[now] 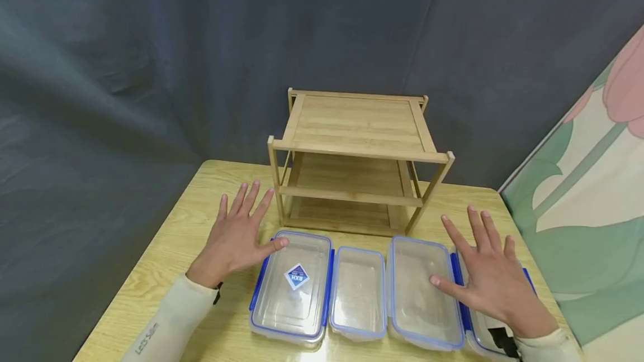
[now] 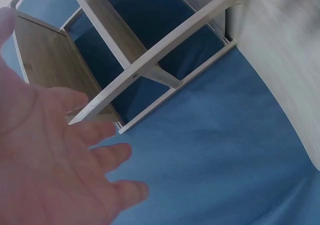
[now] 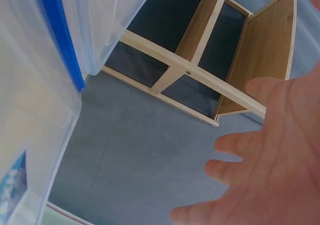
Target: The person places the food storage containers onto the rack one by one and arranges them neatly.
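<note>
My left hand (image 1: 233,239), fingers spread and holding nothing, is over the table beside the leftmost food container (image 1: 287,306), a clear box with blue clips and a blue diamond sticker. Its thumb overlaps that lid in the head view; contact cannot be told. Next to it stand a narrower clear container (image 1: 359,292) and a larger one (image 1: 422,272). My right hand (image 1: 495,284) is spread with nothing in it, above the rightmost container (image 1: 485,335), partly covering it. Behind them stands a wooden shelf rack (image 1: 352,124) with three levels. In the left wrist view the palm (image 2: 50,155) faces the rack.
The light wood table (image 1: 176,228) carries everything, its left edge running diagonally. A dark blue-grey curtain (image 1: 226,43) hangs behind and to the left. On the right is a floral-patterned cloth (image 1: 593,211) beside the table edge.
</note>
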`<state>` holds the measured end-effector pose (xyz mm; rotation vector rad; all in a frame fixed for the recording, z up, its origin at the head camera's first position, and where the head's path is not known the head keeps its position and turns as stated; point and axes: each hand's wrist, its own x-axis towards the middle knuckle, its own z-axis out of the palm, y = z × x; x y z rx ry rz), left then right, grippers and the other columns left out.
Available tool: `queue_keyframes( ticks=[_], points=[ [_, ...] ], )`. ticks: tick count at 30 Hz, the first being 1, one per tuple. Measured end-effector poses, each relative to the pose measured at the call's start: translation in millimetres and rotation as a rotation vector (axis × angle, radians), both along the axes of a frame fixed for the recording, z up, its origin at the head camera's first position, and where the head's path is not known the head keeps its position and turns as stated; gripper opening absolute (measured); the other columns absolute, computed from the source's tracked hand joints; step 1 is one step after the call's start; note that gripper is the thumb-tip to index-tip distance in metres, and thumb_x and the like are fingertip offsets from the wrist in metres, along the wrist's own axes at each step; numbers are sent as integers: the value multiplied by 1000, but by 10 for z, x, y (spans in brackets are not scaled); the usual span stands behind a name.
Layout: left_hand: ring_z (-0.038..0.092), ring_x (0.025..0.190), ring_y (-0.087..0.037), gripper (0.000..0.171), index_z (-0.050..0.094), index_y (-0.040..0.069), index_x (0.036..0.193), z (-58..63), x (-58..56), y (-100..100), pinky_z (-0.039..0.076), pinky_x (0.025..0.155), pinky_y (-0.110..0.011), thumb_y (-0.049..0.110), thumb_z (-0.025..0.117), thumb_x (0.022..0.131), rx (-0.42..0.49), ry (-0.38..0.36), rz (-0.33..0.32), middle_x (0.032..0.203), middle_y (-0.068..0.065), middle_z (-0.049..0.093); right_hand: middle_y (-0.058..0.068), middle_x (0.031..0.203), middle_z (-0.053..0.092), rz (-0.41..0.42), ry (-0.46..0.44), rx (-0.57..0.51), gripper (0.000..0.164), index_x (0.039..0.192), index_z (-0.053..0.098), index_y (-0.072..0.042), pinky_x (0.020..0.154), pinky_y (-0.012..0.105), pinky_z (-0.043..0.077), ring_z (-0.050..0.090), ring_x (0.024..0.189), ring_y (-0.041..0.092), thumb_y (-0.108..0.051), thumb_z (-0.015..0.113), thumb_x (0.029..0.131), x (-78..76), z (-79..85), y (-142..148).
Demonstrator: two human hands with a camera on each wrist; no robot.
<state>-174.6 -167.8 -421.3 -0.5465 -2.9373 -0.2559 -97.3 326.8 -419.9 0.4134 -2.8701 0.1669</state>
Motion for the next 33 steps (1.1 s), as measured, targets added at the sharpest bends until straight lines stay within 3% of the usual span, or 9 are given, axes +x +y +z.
queue_keyframes(
  ticks=[4,7,10,15,19,24,33],
  points=[
    [9,165,-41,109,18,16,171,-7,-15,-29,9,129,-69,84,52,92,33,40,-11,178,-17,12,25,177,4,35,37,-42,115,171,19,-27,107,88,24,1,164,48,-68,79,81,18,-28,34],
    [15,164,-41,106,23,13,170,-23,-30,-57,15,129,-67,77,58,93,70,88,-24,177,-18,18,27,175,9,53,58,-60,115,170,23,-25,96,85,39,5,163,48,-63,82,79,38,-39,58],
    [21,162,-40,104,27,10,168,-58,-62,-71,21,128,-65,71,64,93,113,137,-41,174,-20,25,26,175,11,49,73,-58,115,170,24,-25,84,84,45,11,163,48,-60,84,79,80,-45,80],
    [32,157,-40,101,31,6,165,-102,-118,-61,35,123,-64,62,71,91,190,184,-57,170,-20,32,25,175,13,36,71,-88,113,170,26,-24,88,85,43,23,156,54,-55,86,79,151,-44,122],
    [40,152,-41,98,33,5,164,-142,-175,-47,44,115,-63,58,73,92,258,198,-65,168,-20,36,24,175,15,22,61,-144,110,169,28,-23,84,83,45,33,148,58,-50,87,79,211,-56,174],
    [42,150,-42,93,34,4,163,-207,-257,-34,43,116,-62,49,76,94,359,197,-91,164,-21,40,24,173,22,14,89,-226,108,167,34,-21,79,80,47,41,139,59,-41,90,77,283,-82,232],
    [45,147,-42,87,35,6,162,-240,-367,30,42,117,-63,44,75,95,457,173,-77,160,-21,44,25,167,33,-3,115,-341,99,162,43,-17,88,82,40,38,144,55,-29,92,77,374,-146,284]
  ],
)
